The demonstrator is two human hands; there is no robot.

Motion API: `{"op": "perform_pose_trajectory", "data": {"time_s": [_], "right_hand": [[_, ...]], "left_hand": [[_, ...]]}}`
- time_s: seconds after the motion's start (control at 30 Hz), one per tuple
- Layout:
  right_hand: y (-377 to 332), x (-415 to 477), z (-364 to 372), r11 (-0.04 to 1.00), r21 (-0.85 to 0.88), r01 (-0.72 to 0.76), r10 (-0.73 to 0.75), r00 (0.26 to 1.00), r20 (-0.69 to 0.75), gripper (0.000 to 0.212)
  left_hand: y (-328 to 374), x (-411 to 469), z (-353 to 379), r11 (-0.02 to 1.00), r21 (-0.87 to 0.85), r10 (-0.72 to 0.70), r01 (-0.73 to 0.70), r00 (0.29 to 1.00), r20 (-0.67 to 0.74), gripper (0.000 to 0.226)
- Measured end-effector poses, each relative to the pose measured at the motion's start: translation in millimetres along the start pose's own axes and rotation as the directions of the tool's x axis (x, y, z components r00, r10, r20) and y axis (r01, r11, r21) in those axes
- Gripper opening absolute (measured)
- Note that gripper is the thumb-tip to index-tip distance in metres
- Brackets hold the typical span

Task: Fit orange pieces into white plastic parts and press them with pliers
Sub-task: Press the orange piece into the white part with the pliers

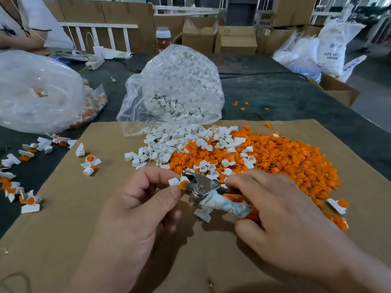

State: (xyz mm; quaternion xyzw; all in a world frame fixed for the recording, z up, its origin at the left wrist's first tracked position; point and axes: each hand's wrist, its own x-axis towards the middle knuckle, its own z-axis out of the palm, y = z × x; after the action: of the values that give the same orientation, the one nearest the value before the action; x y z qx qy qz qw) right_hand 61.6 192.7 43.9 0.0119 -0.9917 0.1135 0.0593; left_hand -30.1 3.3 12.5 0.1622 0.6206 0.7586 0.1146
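We hold one assembly at the near middle of the cardboard sheet (63,229). Our left hand (143,199) pinches a white part (174,181) between thumb and forefinger, with its orange piece (183,185) turned toward the pliers (201,185). Our right hand (281,208) is curled round the handles. The metal head touches or nearly touches the orange piece; we cannot tell whether the jaws have closed on it.

Risks as we judge them:
- The left thumb tip sits just beside the jaws, so a squeeze could nip it.
- The pinch on the white tab is slight, so the part could twist and the orange piece seat crooked or pop out.
- The hard white plastic might crack under an off-centre press.

Materials:
- The pliers head is bare bright steel with round pivots. One handle is wrapped in a grubby whitish cloth or tape, with orange showing beneath.
- The white parts (169,144) are small matte cups with flat tabs.
- The orange pieces (275,161) are small ridged plugs, heaped to the right.
- A crinkled clear bag (175,87) spills whites at the far side.
- Finished pieces (27,155) lie on the left, on the table (275,92) with its dark cloth.
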Motion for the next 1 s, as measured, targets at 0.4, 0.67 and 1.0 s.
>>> {"op": "perform_pose_trajectory", "data": {"time_s": [0.4, 0.67, 1.0], "right_hand": [[-4, 6, 1, 0.990, -0.131, -0.048, 0.049, 0.999, 0.000, 0.032], [-4, 6, 7, 0.988, -0.141, -0.065, 0.059, 0.997, -0.046, 0.035], [1, 8, 11, 0.981, -0.169, -0.098, 0.074, 0.986, -0.147, 0.059]], "left_hand": [[0, -2, 2, 0.998, 0.044, 0.039, -0.040, 0.999, 0.016, 0.011], [2, -2, 1, 0.998, 0.052, 0.037, -0.039, 0.999, 0.030, 0.013], [-3, 0, 1, 0.977, 0.203, -0.045, 0.069, 0.992, -0.117, 0.020]]}}
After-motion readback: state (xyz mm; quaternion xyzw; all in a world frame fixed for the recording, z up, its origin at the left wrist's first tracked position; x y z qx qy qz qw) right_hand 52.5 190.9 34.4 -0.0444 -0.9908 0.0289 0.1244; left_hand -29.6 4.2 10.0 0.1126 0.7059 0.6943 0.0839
